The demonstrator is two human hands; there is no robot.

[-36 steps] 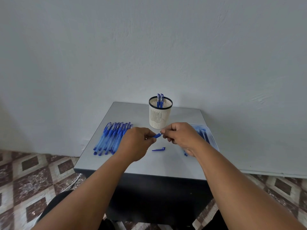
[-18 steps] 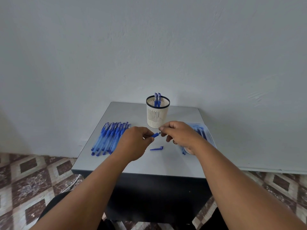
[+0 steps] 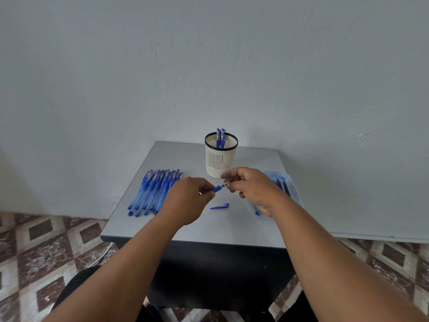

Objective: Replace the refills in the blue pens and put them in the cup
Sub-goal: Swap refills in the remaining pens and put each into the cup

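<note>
My left hand [image 3: 188, 198] grips a blue pen [image 3: 218, 188] by its barrel, above the middle of the grey table [image 3: 185, 228]. My right hand [image 3: 253, 189] pinches the pen's metal tip end, right next to the left hand. A blue pen cap [image 3: 219, 206] lies on the table just below them. Several blue pens [image 3: 154, 192] lie in a row at the left. The cream mesh cup [image 3: 220, 156] stands at the back with two blue pens [image 3: 220, 137] in it. A clear tray [image 3: 285, 184] with refills sits at the right, partly hidden by my right hand.
The table stands against a plain pale wall. Its front edge drops to a dark panel, with patterned floor tiles on both sides. A white cable lies on the floor at the left. My knees show at the bottom of the view.
My two hands have drawn slightly apart, so more of the pen's blue grip and its metal tip show between them. The cap, the row of pens and the cup have stayed in place.
</note>
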